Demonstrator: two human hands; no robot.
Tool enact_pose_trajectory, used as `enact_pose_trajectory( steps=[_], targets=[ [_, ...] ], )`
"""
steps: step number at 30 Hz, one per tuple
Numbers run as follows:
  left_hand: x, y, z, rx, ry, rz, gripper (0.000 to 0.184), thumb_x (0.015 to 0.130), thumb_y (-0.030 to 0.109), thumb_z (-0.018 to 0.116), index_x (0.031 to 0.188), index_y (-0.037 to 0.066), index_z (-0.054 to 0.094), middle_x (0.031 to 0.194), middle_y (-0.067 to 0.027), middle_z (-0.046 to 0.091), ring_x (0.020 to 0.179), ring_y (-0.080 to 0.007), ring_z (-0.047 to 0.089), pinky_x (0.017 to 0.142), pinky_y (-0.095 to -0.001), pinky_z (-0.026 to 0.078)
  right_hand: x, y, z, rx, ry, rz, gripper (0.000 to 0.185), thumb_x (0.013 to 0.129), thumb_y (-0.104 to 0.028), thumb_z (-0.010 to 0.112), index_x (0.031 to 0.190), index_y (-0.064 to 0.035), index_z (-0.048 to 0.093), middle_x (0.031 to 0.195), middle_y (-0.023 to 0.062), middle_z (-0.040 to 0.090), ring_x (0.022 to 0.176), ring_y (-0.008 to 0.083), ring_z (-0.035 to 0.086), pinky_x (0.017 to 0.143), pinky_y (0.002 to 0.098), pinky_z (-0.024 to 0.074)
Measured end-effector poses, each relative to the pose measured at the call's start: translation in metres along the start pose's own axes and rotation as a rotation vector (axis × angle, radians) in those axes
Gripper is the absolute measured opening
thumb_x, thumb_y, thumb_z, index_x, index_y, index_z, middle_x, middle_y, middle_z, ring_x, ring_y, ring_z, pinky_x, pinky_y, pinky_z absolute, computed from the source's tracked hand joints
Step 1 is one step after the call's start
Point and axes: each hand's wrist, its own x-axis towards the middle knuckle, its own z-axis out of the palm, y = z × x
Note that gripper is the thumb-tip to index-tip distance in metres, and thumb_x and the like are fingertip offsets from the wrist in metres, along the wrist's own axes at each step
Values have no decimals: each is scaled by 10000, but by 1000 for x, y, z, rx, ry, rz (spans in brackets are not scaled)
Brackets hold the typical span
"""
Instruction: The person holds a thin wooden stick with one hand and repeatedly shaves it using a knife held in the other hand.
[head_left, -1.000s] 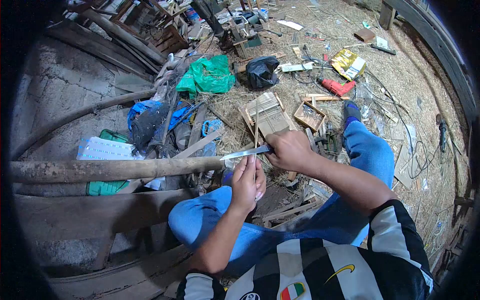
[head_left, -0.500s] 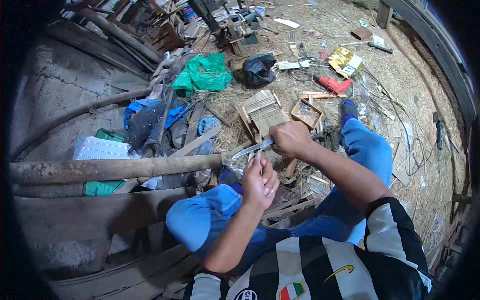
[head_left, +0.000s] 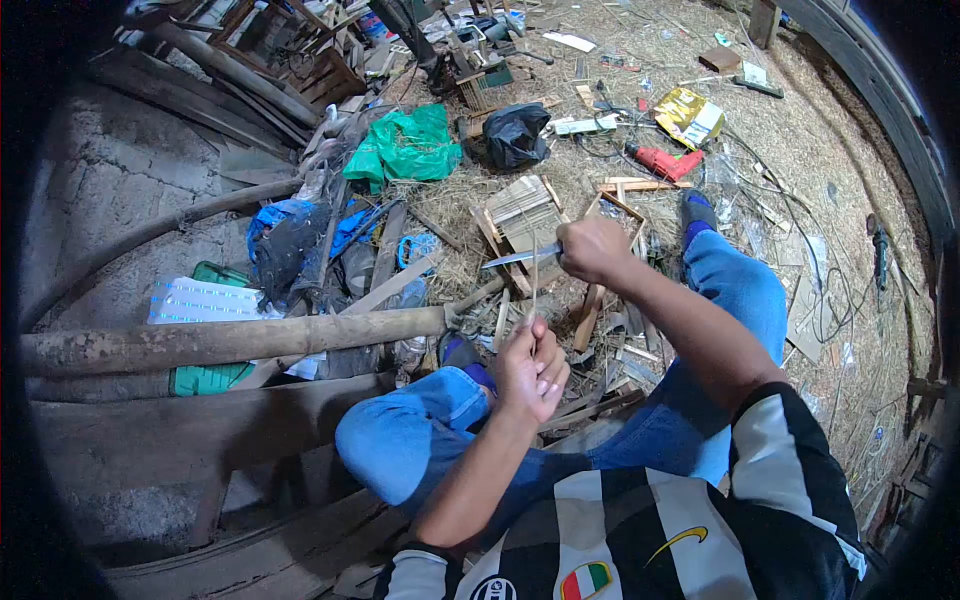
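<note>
My left hand (head_left: 532, 372) is closed around the lower end of a thin wooden strip (head_left: 535, 285), which points up and away from me. In my right hand (head_left: 594, 247) is the handle of a knife, its blade (head_left: 514, 256) reaching left across the upper part of the strip. Behind the blade lies a bundle of slats (head_left: 525, 208) on the ground, and a small wooden box (head_left: 622, 207) is partly hidden by my right hand.
A thick bamboo pole (head_left: 230, 342) comes in from the left. Beyond are a green bag (head_left: 405, 145), a black bag (head_left: 516, 135), a red power drill (head_left: 662, 161) and a yellow package (head_left: 689, 117). Wood scraps and straw cover the ground between my legs.
The knife has moved away from my left hand, up along the strip. My left hand has shifted a little right and lower, and the strip now stands more upright.
</note>
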Motion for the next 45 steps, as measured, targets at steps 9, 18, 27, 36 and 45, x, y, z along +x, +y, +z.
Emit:
enact_pose_trajectory(
  steps=[9,18,27,36,45],
  targets=[
    [-15,-8,0,34,19,-41,233,1062,277,413,897,130,488,498,28,327,324,-97,278,307,-262,248,18,48,18,104,54,224,236,762,-207,573,780,-13,706,795,247,686,776,400,696,696,496,553],
    [-42,2,-14,265,25,139,310,1086,324,360,999,79,529,511,13,361,320,-100,314,302,-261,294,14,33,-16,418,147,170,280,842,-245,592,880,12,697,824,276,671,815,431,669,775,505,528],
    [-31,3,13,494,-19,111,327,1083,337,384,979,58,520,502,9,371,320,-86,311,304,-248,283,-21,-39,-35,1277,-201,79,375,967,-379,640,824,-39,707,560,-58,459,490,41,373,458,245,245],
    [-12,32,20,683,-31,218,314,1085,336,368,915,91,469,506,13,367,321,-79,291,302,-238,275,-25,-32,-51,901,222,-141,453,1031,-435,482,920,-12,600,658,60,538,573,212,496,571,362,408],
    [-7,47,27,563,-30,249,298,1088,304,355,937,84,487,479,27,324,295,-83,266,281,-242,258,-55,-55,-41,368,307,-437,248,975,-320,537,903,-88,582,707,130,617,669,359,643,566,488,484]
  ],
)
